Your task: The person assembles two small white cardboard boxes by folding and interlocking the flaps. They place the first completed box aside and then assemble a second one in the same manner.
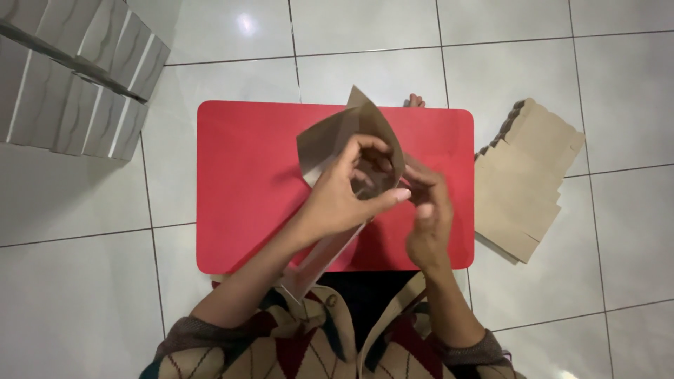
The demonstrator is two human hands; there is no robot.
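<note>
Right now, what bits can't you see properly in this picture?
- Head view: the middle of the brown cardboard piece is hidden behind the left hand.
- The right hand is blurred, so its fingertips are unclear.
- The stack of white boxes is cut off by the top left edge.
- The lower sheets in the flat cardboard pile are covered by the top one.

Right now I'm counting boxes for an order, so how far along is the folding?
Done, it seems: folded boxes are stacked at the upper left on the floor. In hand: the left hand and right hand are both shaping one brown cardboard sheet over the red table; it is only partly folded. Left: a pile of flat sheets lies on the floor to the right.
</note>
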